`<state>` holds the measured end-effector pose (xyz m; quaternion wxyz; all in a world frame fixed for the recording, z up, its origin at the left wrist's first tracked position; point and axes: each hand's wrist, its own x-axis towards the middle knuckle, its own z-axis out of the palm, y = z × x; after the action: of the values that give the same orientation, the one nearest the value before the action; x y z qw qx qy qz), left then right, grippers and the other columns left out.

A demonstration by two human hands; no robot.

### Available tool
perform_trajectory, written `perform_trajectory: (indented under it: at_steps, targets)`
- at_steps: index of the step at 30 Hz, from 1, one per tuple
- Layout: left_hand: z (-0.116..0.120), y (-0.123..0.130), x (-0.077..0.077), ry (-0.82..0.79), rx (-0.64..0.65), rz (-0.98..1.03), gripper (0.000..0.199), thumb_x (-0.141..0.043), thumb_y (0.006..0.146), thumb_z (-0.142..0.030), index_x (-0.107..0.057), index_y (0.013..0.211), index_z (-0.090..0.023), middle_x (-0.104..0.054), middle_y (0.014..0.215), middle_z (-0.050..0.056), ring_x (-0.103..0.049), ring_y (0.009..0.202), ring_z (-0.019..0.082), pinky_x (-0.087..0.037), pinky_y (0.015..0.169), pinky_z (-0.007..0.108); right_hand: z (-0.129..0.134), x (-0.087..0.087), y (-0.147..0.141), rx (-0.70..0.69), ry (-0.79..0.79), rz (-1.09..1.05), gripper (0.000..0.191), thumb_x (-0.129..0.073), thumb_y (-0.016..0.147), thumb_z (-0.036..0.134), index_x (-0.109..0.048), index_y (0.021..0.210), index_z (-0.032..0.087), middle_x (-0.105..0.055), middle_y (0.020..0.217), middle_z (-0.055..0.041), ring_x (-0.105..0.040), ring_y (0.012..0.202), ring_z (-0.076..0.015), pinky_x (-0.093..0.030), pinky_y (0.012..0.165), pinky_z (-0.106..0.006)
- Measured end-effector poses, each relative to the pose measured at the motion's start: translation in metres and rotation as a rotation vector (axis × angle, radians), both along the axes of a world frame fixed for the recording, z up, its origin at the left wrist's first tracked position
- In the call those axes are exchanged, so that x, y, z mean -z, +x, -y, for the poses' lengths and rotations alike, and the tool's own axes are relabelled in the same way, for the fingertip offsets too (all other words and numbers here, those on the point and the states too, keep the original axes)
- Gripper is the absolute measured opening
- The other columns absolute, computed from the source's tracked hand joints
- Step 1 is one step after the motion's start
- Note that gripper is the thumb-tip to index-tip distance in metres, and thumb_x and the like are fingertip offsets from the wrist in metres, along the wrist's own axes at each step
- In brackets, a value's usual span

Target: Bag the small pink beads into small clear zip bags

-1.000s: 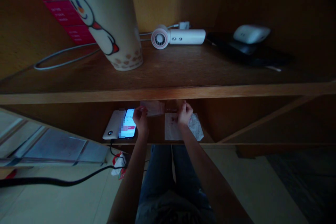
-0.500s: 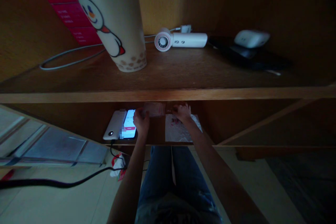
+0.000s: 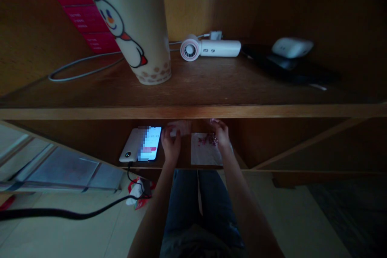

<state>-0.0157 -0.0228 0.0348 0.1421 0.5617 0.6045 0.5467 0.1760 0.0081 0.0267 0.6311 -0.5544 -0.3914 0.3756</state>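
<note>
On the lower shelf, a white sheet (image 3: 204, 153) carries a scatter of small dark red bits (image 3: 211, 139). My right hand (image 3: 222, 132) is over the sheet's right side with its fingers bent; anything between the fingertips is too small to make out. Left of the sheet, my left hand (image 3: 171, 141) has thumb and fingers curved apart, at the near edge of a clear plastic piece (image 3: 183, 127). Whether the fingers touch that piece is hard to tell. A lit phone (image 3: 152, 145) lies just left of my left hand, beside a white power bank (image 3: 130, 147).
The upper shelf (image 3: 211, 84) overhangs the hands and bears a tall milk tea cup (image 3: 145, 32), a white handheld fan (image 3: 217, 48), a cable, and a white case (image 3: 292, 47) on a dark object. A black cable (image 3: 90, 213) hangs at the lower left.
My right hand has moved right, uncovering more of the red bits. My left hand has shifted right, off the phone's edge, and its fingers look more spread. The view has shifted slightly.
</note>
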Motion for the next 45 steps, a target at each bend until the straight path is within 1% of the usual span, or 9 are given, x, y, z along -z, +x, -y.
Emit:
perform_trajectory:
  at_steps: [4, 7, 11, 15, 20, 28, 33, 39, 45]
  targets:
    - [0.014, 0.020, -0.021, -0.135, 0.288, 0.226, 0.023, -0.052, 0.081, -0.034, -0.063, 0.095, -0.020, -0.065, 0.091, 0.007, -0.060, 0.083, 0.018, -0.046, 0.075, 0.029, 0.036, -0.010, 0.004, -0.061, -0.024, -0.471, 0.014, -0.051, 0.068, 0.035, -0.052, 0.071, 0.021, -0.063, 0.075, 0.0004, -0.061, 0.071, -0.0149, -0.046, 0.067, -0.029]
    - [0.022, 0.034, -0.031, -0.227, 0.495, 0.339, 0.027, -0.053, 0.081, -0.037, -0.065, 0.097, -0.019, -0.067, 0.091, 0.007, -0.061, 0.085, 0.019, -0.047, 0.074, 0.028, 0.058, -0.012, 0.001, -0.080, -0.052, -0.586, 0.012, -0.052, 0.065, 0.033, -0.049, 0.067, 0.022, -0.060, 0.070, 0.0018, -0.058, 0.063, -0.0132, -0.045, 0.060, -0.027]
    - [0.026, 0.045, -0.030, -0.315, 0.608, 0.475, 0.025, -0.058, 0.076, -0.039, -0.067, 0.081, -0.016, -0.063, 0.065, 0.002, -0.056, 0.059, 0.012, -0.043, 0.056, 0.022, 0.069, -0.009, -0.006, -0.077, -0.074, -0.593, 0.011, -0.052, 0.063, 0.031, -0.049, 0.067, 0.021, -0.057, 0.065, 0.0020, -0.053, 0.056, -0.0115, -0.043, 0.054, -0.025]
    - [0.028, 0.046, -0.025, -0.353, 0.652, 0.594, 0.025, -0.065, 0.070, -0.038, -0.065, 0.071, -0.013, -0.055, 0.053, -0.002, -0.047, 0.049, 0.007, -0.037, 0.050, 0.019, 0.072, -0.007, -0.007, -0.024, -0.111, -0.523, 0.016, -0.054, 0.065, 0.036, -0.054, 0.071, 0.021, -0.058, 0.068, 0.0020, -0.053, 0.060, -0.0119, -0.042, 0.055, -0.025]
    - [0.026, 0.047, -0.022, -0.331, 0.605, 0.704, 0.020, -0.067, 0.069, -0.033, -0.065, 0.072, -0.013, -0.055, 0.055, -0.003, -0.046, 0.052, 0.006, -0.036, 0.053, 0.019, 0.077, -0.014, -0.004, 0.246, -0.031, -0.218, 0.021, -0.060, 0.067, 0.036, -0.060, 0.082, 0.021, -0.062, 0.087, 0.0006, -0.056, 0.075, -0.0130, -0.042, 0.064, -0.024]
    - [0.024, 0.068, -0.037, -0.307, 0.633, 0.800, 0.015, -0.072, 0.062, -0.027, -0.066, 0.067, -0.014, -0.058, 0.055, -0.003, -0.049, 0.051, 0.007, -0.038, 0.053, 0.019, 0.085, -0.038, -0.011, -0.156, 0.032, 0.086, 0.018, -0.061, 0.074, 0.035, -0.066, 0.085, 0.023, -0.067, 0.086, -0.0029, -0.060, 0.076, -0.0159, -0.046, 0.068, -0.029]
    - [0.023, 0.071, -0.043, -0.324, 0.647, 0.776, 0.016, -0.071, 0.062, -0.028, -0.069, 0.071, -0.015, -0.064, 0.061, 0.000, -0.050, 0.052, 0.007, -0.039, 0.053, 0.020, 0.087, -0.042, -0.013, -0.137, 0.060, 0.126, 0.019, -0.060, 0.076, 0.035, -0.065, 0.092, 0.025, -0.067, 0.090, -0.0026, -0.061, 0.078, -0.0153, -0.047, 0.068, -0.029]
    - [0.023, 0.069, -0.035, -0.320, 0.664, 0.682, 0.016, -0.067, 0.066, -0.030, -0.069, 0.071, -0.015, -0.065, 0.062, 0.001, -0.053, 0.055, 0.009, -0.041, 0.056, 0.021, 0.088, -0.040, -0.012, -0.087, 0.075, 0.138, 0.017, -0.063, 0.074, 0.035, -0.064, 0.086, 0.023, -0.066, 0.083, -0.0026, -0.061, 0.072, -0.0145, -0.047, 0.064, -0.028]
    - [0.028, 0.071, -0.036, -0.242, 0.670, 0.374, 0.018, -0.056, 0.076, -0.030, -0.065, 0.072, -0.015, -0.064, 0.066, 0.001, -0.056, 0.062, 0.012, -0.043, 0.062, 0.022, 0.088, -0.038, -0.012, -0.025, 0.070, 0.126, 0.018, -0.061, 0.074, 0.037, -0.061, 0.078, 0.020, -0.064, 0.074, -0.0018, -0.059, 0.067, -0.0138, -0.045, 0.061, -0.027]
